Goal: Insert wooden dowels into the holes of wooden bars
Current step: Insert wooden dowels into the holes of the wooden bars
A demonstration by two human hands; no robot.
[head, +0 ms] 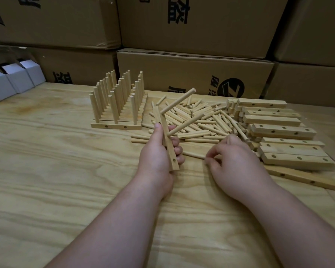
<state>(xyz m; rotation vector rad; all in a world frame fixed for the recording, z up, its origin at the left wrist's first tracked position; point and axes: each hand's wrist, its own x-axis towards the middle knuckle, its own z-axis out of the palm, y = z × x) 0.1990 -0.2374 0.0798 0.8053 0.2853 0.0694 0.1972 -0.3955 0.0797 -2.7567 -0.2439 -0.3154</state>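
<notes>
Left hand [159,151] grips a bar [165,140] with 2 dowels in; right hand [234,161] pinches a third dowel [193,155]; finished bars [116,113] stand toward the table's far edge.

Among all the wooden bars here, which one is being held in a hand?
The bar gripped by the left hand, with two dowels already sticking out of it. The other bars lie on the table.

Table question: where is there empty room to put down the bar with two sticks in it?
Bare table lies in front of the finished bars, left of the left hand, and near both forearms. It is crowded behind the right hand: loose dowels in the middle, empty bars stacked on the right.
</notes>
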